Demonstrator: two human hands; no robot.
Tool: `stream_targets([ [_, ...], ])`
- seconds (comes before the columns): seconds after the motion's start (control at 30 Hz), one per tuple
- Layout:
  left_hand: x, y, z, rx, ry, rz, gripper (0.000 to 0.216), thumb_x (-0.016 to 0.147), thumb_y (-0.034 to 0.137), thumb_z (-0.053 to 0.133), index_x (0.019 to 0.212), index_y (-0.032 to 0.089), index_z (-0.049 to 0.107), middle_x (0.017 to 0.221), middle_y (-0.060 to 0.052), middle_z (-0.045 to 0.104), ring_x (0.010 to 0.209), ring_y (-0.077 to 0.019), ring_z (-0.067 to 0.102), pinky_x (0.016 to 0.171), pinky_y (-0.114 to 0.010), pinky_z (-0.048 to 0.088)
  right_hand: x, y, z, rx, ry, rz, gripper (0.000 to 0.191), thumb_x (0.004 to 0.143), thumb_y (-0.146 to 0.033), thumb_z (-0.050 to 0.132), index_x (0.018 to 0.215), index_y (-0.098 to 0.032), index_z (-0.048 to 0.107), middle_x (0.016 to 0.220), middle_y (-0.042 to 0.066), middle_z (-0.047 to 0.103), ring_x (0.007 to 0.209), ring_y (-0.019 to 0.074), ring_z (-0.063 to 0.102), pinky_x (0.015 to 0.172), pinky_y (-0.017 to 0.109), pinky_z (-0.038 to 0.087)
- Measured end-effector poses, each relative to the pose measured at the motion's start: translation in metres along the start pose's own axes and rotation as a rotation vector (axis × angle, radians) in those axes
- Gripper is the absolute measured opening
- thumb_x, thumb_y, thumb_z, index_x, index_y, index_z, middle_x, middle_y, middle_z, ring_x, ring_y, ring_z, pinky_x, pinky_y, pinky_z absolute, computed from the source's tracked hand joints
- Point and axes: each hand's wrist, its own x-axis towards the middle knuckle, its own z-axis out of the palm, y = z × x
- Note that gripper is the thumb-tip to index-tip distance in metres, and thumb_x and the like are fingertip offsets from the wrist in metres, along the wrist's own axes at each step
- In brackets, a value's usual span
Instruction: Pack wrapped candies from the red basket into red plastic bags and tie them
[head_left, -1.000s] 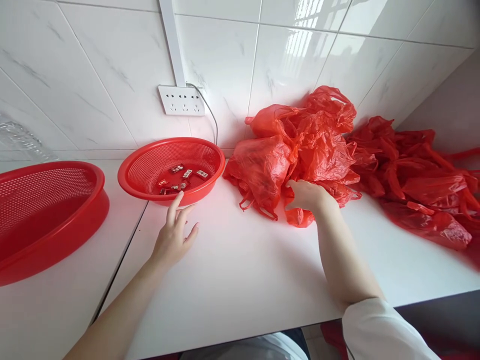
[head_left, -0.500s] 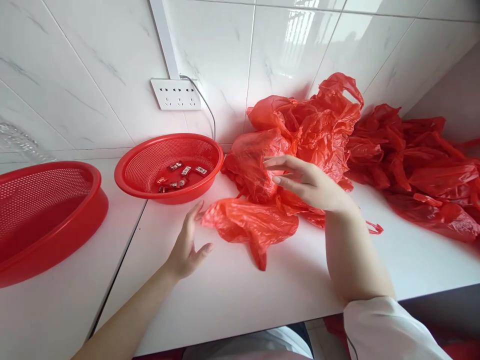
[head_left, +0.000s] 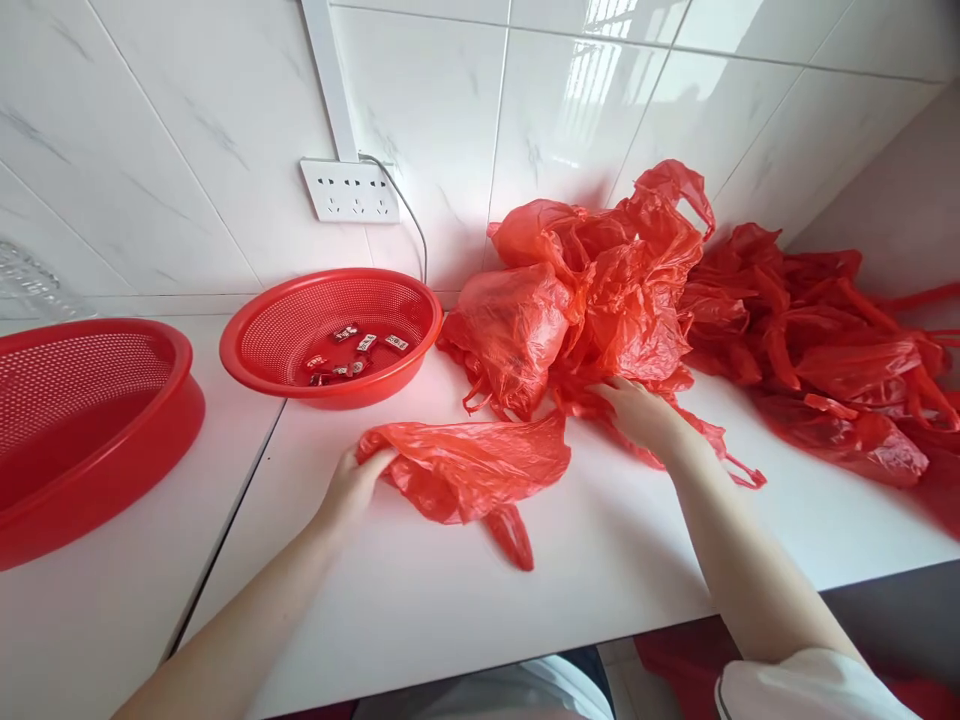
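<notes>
A loose red plastic bag point(head_left: 465, 470) lies spread on the white table. My left hand point(head_left: 356, 480) is closed on its left edge, with the thumb over the plastic and the other fingers mostly behind it. My right hand point(head_left: 637, 410) is down at the front of a heap of crumpled red plastic bags point(head_left: 637, 290). Its fingers curl into the plastic of a bag there, and their tips are partly hidden. A filled-looking, rounded red bag point(head_left: 517, 320) sits at the left of this heap.
A red perforated basket point(head_left: 255, 370) holding several small wrapped packets point(head_left: 366, 343) stands behind my left hand. Another red basket point(head_left: 180, 430) is at far left, near a clear plastic bottle point(head_left: 37, 285). More red bags point(head_left: 825, 350) lie at right. A socket strip point(head_left: 351, 192) is on the tiled wall.
My left hand has closed on the loose bag's edge, and that bag has spread and shifted slightly toward me. My right hand has dropped from above onto the bags at the heap's front.
</notes>
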Motion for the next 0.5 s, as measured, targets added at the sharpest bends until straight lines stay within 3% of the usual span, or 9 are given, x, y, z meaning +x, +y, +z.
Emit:
stream_targets([
  [0.07, 0.004, 0.001, -0.004, -0.125, 0.091, -0.132, 0.038, 0.070, 0.041, 0.075, 0.096, 0.013, 0.070, 0.089, -0.008, 0.073, 0.083, -0.0229, 0.069, 0.070, -0.028, 0.054, 0.020, 0.011, 0.011, 0.005, 0.075, 0.007, 0.049, 0.088, -0.009, 0.036, 0.131, -0.021, 0.057, 0.127, 0.014, 0.058, 0.112, 0.0272, 0.056, 0.090, 0.041, 0.046],
  [0.17, 0.009, 0.003, -0.009, -0.272, 0.108, -0.291, 0.032, 0.071, 0.037, 0.075, 0.093, 0.015, 0.069, 0.090, -0.006, 0.073, 0.080, -0.0200, 0.069, 0.067, -0.026, 0.054, 0.036, 0.009, 0.005, 0.022, 0.240, -0.089, 0.039, 0.090, -0.027, 0.049, 0.127, -0.018, 0.058, 0.136, 0.016, 0.052, 0.122, 0.0318, 0.049, 0.101, 0.048, 0.038],
  [0.3, 0.011, 0.005, -0.009, -0.417, 0.012, -0.364, 0.027, 0.078, 0.035, 0.069, 0.099, 0.017, 0.069, 0.101, -0.008, 0.073, 0.091, -0.0229, 0.069, 0.077, -0.032, 0.056, 0.020, -0.037, -0.034, 0.248, 0.447, -0.229, 0.039, 0.093, -0.040, 0.050, 0.125, -0.017, 0.059, 0.134, 0.016, 0.054, 0.124, 0.0321, 0.049, 0.105, 0.051, 0.035],
  [0.33, 0.010, 0.005, -0.009, -0.426, -0.017, -0.366, 0.028, 0.080, 0.035, 0.068, 0.101, 0.017, 0.069, 0.104, -0.008, 0.073, 0.095, -0.0242, 0.069, 0.080, -0.033, 0.056, 0.012, -0.055, -0.045, 0.355, 0.447, -0.307, 0.041, 0.093, -0.042, 0.051, 0.125, -0.018, 0.058, 0.134, 0.015, 0.055, 0.124, 0.0305, 0.049, 0.105, 0.048, 0.037],
  [0.43, 0.009, 0.005, -0.008, -0.408, -0.108, -0.373, 0.036, 0.082, 0.041, 0.065, 0.109, 0.017, 0.067, 0.113, -0.011, 0.070, 0.104, -0.0283, 0.067, 0.087, -0.038, 0.055, -0.010, -0.107, -0.067, 0.617, 0.148, -0.661, 0.062, 0.085, -0.047, 0.063, 0.138, -0.018, 0.047, 0.139, 0.013, 0.052, 0.123, 0.0258, 0.053, 0.102, 0.039, 0.043],
  [0.5, 0.007, 0.008, -0.011, -0.348, -0.190, -0.364, 0.040, 0.082, 0.041, 0.066, 0.114, 0.016, 0.066, 0.117, -0.013, 0.069, 0.109, -0.0296, 0.065, 0.091, -0.040, 0.053, -0.014, -0.130, -0.069, 0.692, 0.025, -0.717, 0.055, 0.085, -0.040, 0.064, 0.133, -0.016, 0.052, 0.130, 0.014, 0.059, 0.114, 0.0246, 0.059, 0.094, 0.036, 0.048],
])
